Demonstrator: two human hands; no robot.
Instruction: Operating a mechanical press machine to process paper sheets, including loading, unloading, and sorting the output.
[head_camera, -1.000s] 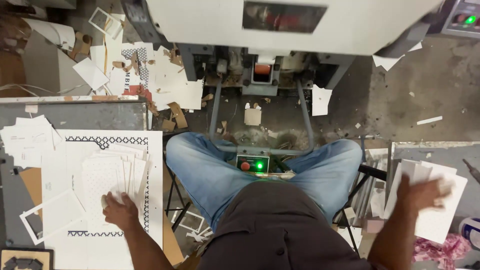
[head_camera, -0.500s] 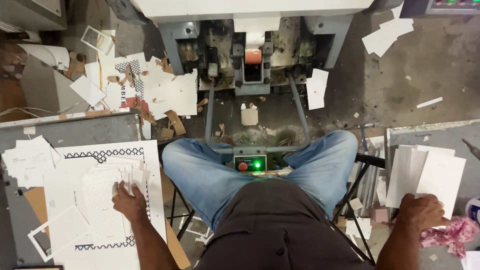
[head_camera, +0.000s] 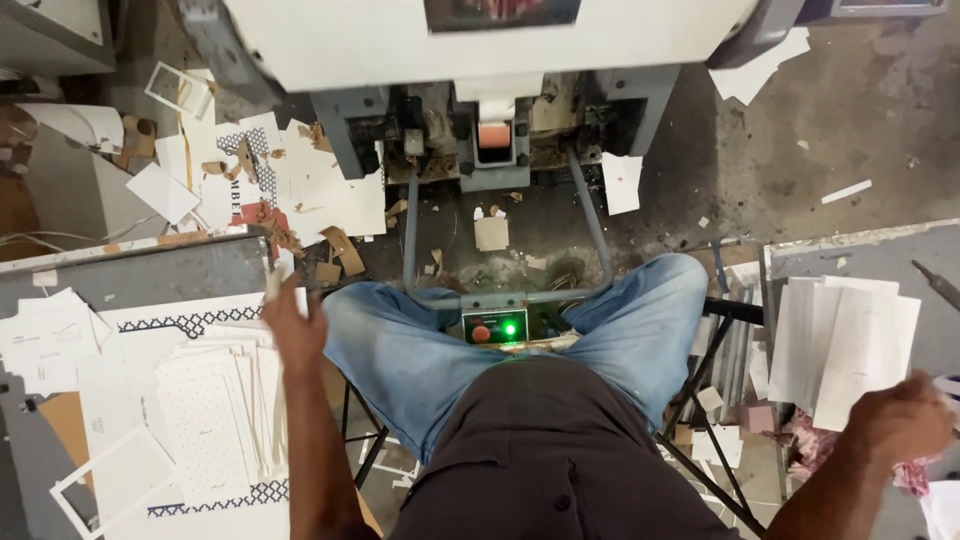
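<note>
Person sits at a press (head_camera: 480, 60), knees either side of a small box with a green light (head_camera: 497, 327). Left hand (head_camera: 293, 325) is raised just above the left bench (head_camera: 130, 275), fingers loosely spread, gripping nothing; a thin strip shows at the fingertips, can't tell if it's pinched. The white card stack (head_camera: 215, 420) lies just below and left of that hand, fanned, long axis running away from the body. Left hand is the nearer one by far. Right hand (head_camera: 900, 420) rests curled at the near corner of the paper pile (head_camera: 845, 340) on the right bench (head_camera: 860, 245); can't tell if it's clamped on a sheet. Scraps (head_camera: 240, 180) litter the floor (head_camera: 800, 120).
</note>
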